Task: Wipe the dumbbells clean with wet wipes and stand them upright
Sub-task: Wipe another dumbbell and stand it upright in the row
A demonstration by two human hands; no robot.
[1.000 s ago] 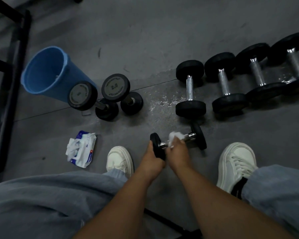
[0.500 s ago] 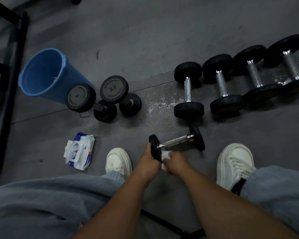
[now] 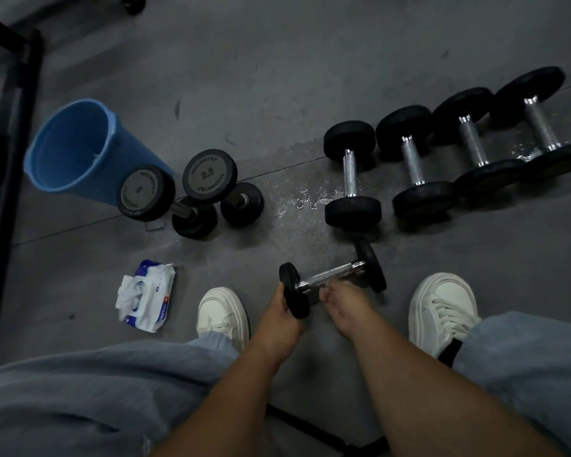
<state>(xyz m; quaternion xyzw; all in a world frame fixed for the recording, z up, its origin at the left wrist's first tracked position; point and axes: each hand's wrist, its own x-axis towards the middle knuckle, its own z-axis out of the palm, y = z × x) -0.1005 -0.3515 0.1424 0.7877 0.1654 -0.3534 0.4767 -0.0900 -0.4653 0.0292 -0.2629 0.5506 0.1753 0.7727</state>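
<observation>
Right hand [image 3: 340, 306] shifted from atop to just beneath small dumbbell [image 3: 334, 275] handle, grasp indiscernible; left hand [image 3: 279, 310] grasping its near head.

A gym's free-weights corner, seen looking down at the floor.

Four black dumbbells [image 3: 412, 163] with steel handles lie side by side in a row on the plain grey floor [image 3: 277, 61]. A small dumbbell [image 3: 332, 278] sits nearer the camera. Two standing dumbbells [image 3: 210, 175], one stamped 2.5, are on end just beside a blue bucket [image 3: 70, 146]. A black metal frame [image 3: 10, 127] runs along the left edge, and a pack of wet wipes [image 3: 149, 296] lies open on the floor.
</observation>
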